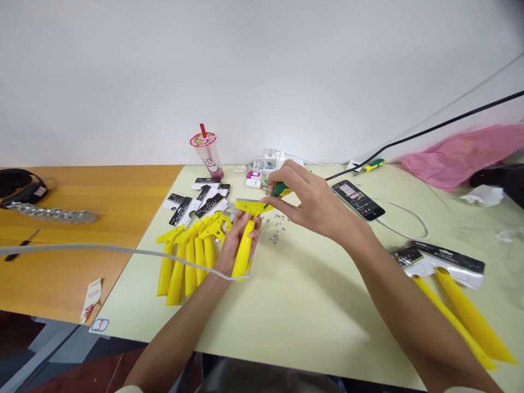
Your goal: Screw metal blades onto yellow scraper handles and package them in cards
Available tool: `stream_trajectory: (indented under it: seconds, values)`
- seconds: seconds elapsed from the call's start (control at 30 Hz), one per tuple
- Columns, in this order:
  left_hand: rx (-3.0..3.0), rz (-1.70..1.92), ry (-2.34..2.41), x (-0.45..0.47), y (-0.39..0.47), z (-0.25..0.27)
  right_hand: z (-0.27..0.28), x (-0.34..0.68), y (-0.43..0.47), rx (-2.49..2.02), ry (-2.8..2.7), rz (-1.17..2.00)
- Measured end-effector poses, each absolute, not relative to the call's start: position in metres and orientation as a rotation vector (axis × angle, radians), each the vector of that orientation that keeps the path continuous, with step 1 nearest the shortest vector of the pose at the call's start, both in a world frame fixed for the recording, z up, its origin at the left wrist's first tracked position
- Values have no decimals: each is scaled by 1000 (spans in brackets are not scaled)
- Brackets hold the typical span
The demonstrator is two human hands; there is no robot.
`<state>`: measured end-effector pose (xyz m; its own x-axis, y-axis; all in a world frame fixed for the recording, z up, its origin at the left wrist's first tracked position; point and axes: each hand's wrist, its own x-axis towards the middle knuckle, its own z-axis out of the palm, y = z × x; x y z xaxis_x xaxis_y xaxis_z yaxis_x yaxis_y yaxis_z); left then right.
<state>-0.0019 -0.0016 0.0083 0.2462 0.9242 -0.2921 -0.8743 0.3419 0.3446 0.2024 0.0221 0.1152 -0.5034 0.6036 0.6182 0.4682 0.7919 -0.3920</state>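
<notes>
Closest to the lens, a pale cable [123, 250] sags across from the left and passes in front of the left forearm and the lower end of the scraper [243, 251], so I look past it to read the hold. From my station I see the left hand [232, 240] wrapped round the scraper just below its head, handle slanting back toward the wearer; I judge this keeps the head steady and facing the other hand. Just above and right of that grip, the right hand [305, 196] pinches a green-handled screwdriver [280, 189] between thumb and fingers, wrist arched high, probably to angle the tool down at the head. Whether its tip touches, I cannot tell. Left of the grip, more scrapers [176, 273] lie side by side, heads away from the wearer, perhaps lined up like that for easy picking by the handle. Beyond them are black-and-white cards [210, 204], with a cup [208, 153] farther back, likely stood there out of the elbows' way. Small screws [275, 238] are scattered just right of the grip, I suppose to be within easy reach. Well to its right, I find a phone [360, 202] with its screen lit, and two yellow handles [472, 314] beside the right forearm, their far ends by some packaging [450, 265].
</notes>
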Motion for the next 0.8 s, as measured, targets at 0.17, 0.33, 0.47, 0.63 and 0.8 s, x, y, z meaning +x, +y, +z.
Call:
stream_trajectory:
  seconds: [0.17, 0.33, 0.47, 0.63, 0.8]
  values:
    - [86, 1234, 508, -4, 1, 6, 117, 206, 22, -732, -2246, 356]
    - [122, 1246, 495, -6, 2, 6, 115, 207, 24, -749, -2216, 172]
    - [158, 1255, 522, -4, 0, 7, 113, 204, 24, -741, -2169, 41]
    - [201, 1274, 519, -3, -4, 10, 112, 203, 27, -854, -2022, 29]
    - [303, 1311, 564, -3, -4, 11, 110, 203, 32, -958, -1902, -87]
